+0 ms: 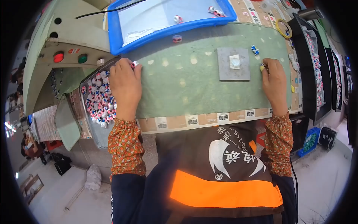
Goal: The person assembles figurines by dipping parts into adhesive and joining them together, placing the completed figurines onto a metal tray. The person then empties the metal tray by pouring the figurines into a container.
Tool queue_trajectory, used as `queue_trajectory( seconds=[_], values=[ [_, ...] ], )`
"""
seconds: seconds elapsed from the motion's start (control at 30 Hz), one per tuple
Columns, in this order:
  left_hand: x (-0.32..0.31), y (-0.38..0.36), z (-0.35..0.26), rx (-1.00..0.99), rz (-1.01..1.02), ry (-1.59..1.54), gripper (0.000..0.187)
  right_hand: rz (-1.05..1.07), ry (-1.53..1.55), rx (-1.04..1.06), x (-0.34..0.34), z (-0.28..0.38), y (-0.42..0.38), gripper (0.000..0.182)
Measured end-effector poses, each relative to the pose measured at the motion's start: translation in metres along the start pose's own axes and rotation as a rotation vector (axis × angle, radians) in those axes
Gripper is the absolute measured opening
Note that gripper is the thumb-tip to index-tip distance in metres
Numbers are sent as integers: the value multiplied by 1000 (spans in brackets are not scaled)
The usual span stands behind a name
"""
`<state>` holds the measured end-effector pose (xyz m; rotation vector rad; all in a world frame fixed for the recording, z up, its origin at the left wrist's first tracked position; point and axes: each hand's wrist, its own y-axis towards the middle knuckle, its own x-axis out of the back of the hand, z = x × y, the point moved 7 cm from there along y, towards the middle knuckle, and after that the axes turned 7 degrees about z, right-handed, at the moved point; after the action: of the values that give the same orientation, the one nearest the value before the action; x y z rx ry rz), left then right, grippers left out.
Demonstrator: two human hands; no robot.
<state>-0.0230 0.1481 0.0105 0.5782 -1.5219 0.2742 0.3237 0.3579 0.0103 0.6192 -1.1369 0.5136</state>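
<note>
Small pink-and-white piece (134, 64): one, clamped between left thumb and forefinger of my left hand (125, 84), by the green mat's (167, 86) left edge. Right hand (275, 80): thumb and forefinger together, contents unclear. Grey plate (224, 71): one, beyond a wide stretch of mat, nearer my right.

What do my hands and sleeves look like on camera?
The left hand and right hand show no gloves. Both forearms wear orange-brown covers with a small pale floral print, gathered at the wrists, over dark navy sleeves. White markings run down the left navy sleeve.
</note>
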Motion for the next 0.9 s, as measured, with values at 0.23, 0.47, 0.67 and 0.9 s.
queue_trajectory(
  seconds=[0.23, 0.47, 0.67, 0.9],
  values=[
    [6, -10, -16, -11, 46, -299, 26, -53, 120, -87, -4, -10, 0, 20],
    [6, -31, -50, 178, 313, -1397, 21, -2, 117, -97, 1, -16, 1, 18],
    [-10, -58, -107, 222, 567, -1845, 30, 56, 356, -242, 1, -23, 1, 15],
    [-36, -69, -147, 359, 691, -2098, 27, 167, 678, -266, -10, -6, 4, 15]
  ],
)
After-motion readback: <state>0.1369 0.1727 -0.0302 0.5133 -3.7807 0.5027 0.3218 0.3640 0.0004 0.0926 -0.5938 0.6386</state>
